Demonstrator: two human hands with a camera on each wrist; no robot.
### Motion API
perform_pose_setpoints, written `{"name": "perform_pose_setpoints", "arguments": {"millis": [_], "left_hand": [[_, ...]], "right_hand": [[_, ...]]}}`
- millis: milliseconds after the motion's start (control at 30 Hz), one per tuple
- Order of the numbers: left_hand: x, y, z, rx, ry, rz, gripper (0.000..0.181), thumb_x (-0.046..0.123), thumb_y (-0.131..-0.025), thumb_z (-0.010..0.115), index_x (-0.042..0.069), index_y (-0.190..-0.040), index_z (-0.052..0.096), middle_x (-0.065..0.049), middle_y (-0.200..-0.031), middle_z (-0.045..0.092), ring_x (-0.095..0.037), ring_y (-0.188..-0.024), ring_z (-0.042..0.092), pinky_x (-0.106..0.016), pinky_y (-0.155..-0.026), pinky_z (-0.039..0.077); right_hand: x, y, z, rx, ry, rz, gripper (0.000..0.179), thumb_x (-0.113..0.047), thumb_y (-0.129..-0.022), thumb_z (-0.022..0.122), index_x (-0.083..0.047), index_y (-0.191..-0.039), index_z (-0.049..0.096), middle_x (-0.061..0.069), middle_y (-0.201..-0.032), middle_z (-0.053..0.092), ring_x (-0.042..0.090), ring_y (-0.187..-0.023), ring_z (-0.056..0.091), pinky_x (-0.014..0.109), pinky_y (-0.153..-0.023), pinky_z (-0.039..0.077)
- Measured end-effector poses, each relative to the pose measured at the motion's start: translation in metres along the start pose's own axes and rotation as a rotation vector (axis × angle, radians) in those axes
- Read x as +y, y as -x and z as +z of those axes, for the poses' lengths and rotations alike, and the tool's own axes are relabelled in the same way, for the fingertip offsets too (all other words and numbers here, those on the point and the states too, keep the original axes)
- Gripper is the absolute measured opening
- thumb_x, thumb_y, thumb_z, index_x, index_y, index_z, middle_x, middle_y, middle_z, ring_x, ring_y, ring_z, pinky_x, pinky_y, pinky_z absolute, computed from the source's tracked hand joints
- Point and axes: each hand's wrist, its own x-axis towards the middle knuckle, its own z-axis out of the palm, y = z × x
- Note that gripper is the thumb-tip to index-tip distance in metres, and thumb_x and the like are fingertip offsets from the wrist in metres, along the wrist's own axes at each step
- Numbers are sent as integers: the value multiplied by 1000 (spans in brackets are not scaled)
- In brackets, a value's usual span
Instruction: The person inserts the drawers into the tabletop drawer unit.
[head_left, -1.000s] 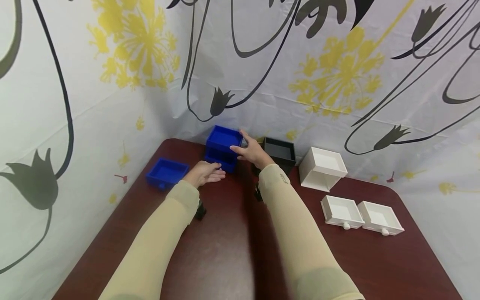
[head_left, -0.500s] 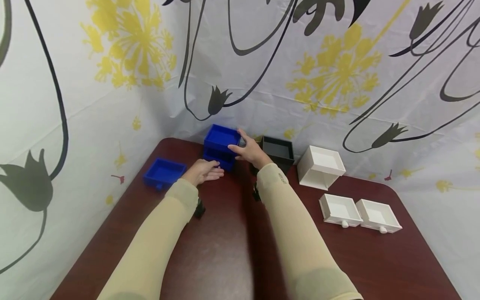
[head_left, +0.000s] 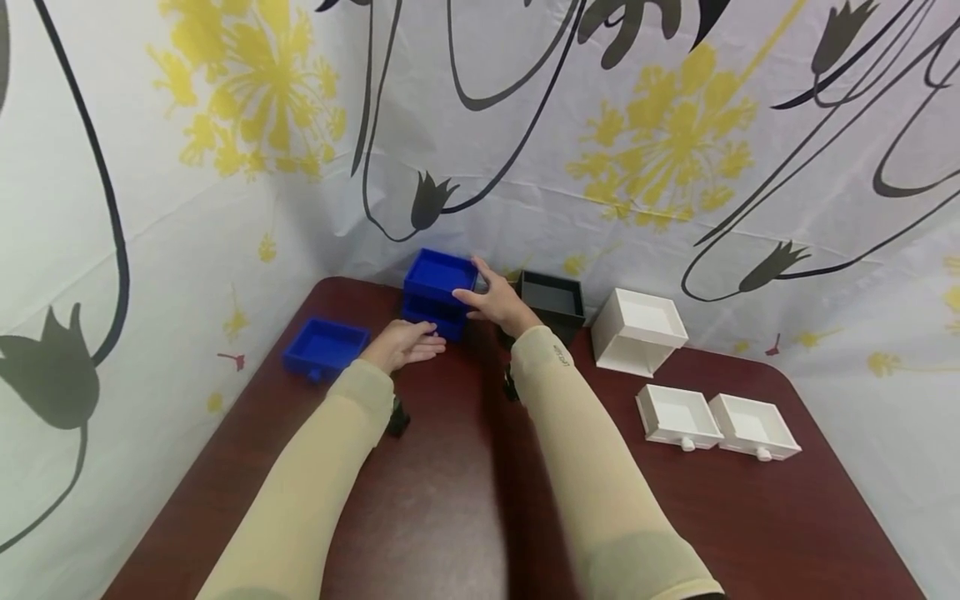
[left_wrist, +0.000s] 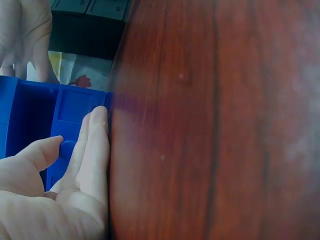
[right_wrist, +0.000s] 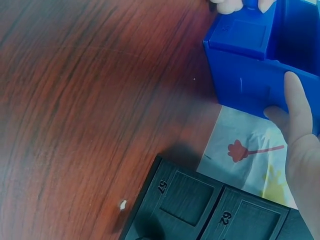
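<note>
A blue mini drawer cabinet (head_left: 441,271) stands at the back of the table, its upper slot open at the front. In the lower slot sits a blue drawer (left_wrist: 75,107). My left hand (head_left: 405,343) has its thumb and fingers about that drawer's round knob (left_wrist: 67,149), pinching it, palm turned up. Spread fingers of my right hand (head_left: 498,302) press the cabinet's right side wall (right_wrist: 245,82), fairly straight. Another blue drawer (head_left: 327,346) lies on the table to the left, its knob facing the front.
Right of the blue cabinet stands a black drawer cabinet (head_left: 551,300) with two numbered drawers. A white cabinet (head_left: 640,329) with an open front is further right. Two white drawers (head_left: 681,414) lie side by side before it. Patterned cloth (head_left: 525,200) hangs behind the table (head_left: 450,483).
The head view has shifted slightly, so everything sits a little further left. Both hands keep about the same place on the blue cabinet and its lower drawer.
</note>
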Motion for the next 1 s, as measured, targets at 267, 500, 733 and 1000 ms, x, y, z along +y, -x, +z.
{"name": "perform_pose_setpoints", "arguments": {"millis": [267,500,733,1000], "left_hand": [[-1,20,-9,-1,-112,-8,43,25,-107,52,-6,-138,56,-24,-130,65,-30,-118,66,-38,-98,53],[5,71,-7,-95,-472,70,45,30,-108,48,-4,-134,61,-16,-117,73,-24,-103,73,-41,-91,57],[13,130,-36,-44,-575,242,40,28,-107,51,-7,-118,66,-15,-91,77,-11,-64,69,-25,-60,56],[3,168,-109,180,-788,200,42,29,-107,50,-7,-97,69,-4,-74,69,-10,-63,64,-28,-60,52]], "right_hand": [[2,-3,4,-18,-38,-8,90,-29,-95,73,-35,-164,15,0,-170,7,35,-128,57,50,-99,51],[1,-3,-3,-28,-50,-5,91,-27,-95,73,-34,-164,14,0,-170,5,35,-129,56,50,-99,52],[5,-3,-14,-29,-72,12,89,-26,-96,72,-35,-164,14,-5,-170,1,32,-132,54,49,-100,51],[2,-8,-8,-69,-39,0,90,-27,-97,71,-34,-164,12,-7,-170,0,32,-133,53,49,-102,50]]}}
